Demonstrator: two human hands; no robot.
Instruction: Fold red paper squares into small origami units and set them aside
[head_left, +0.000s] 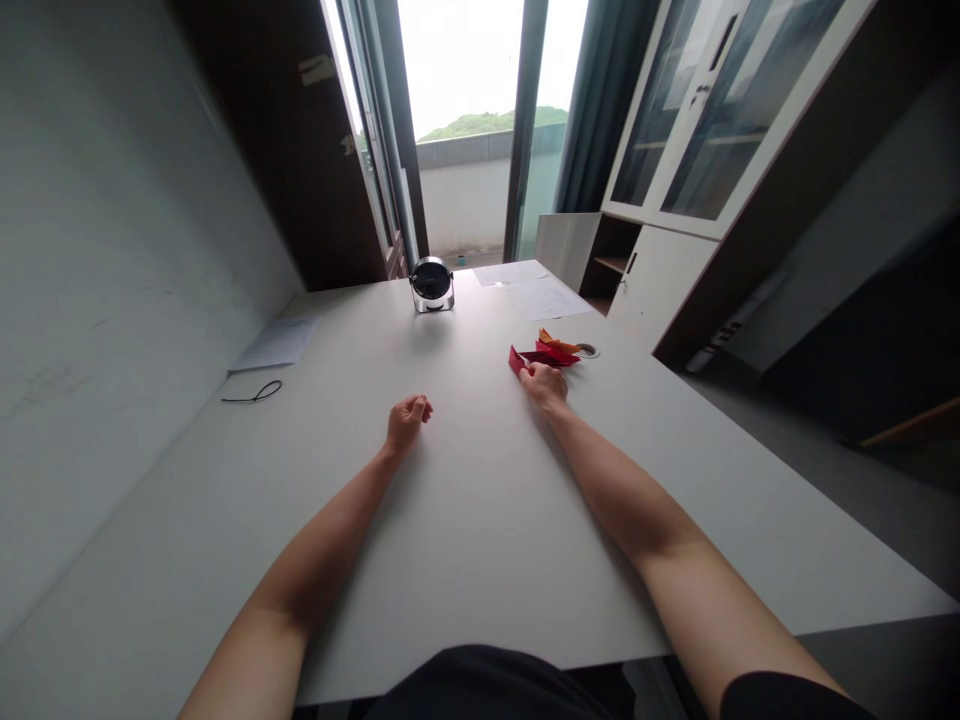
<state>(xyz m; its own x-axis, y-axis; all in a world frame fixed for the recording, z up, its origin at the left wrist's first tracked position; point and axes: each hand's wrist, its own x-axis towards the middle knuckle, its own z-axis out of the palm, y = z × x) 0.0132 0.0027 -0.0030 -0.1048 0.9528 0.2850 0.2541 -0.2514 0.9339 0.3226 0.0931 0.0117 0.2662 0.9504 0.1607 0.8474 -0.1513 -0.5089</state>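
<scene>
My right hand (545, 384) reaches out over the white table (480, 520) and pinches the near edge of a folded red paper piece (541, 357). Just behind the red piece lies a folded orange paper (556, 343). My left hand (407, 420) rests on the table near the middle, its fingers curled in a loose fist with nothing visible in it. The two hands are about a hand's width or two apart.
A small black desk fan (432, 284) stands at the table's far middle. White sheets (529, 285) lie behind it, another sheet (277, 343) and a black cord loop (253, 393) at the left near the wall. A small ring-shaped object (587, 350) lies beside the papers. Cabinets stand at the right.
</scene>
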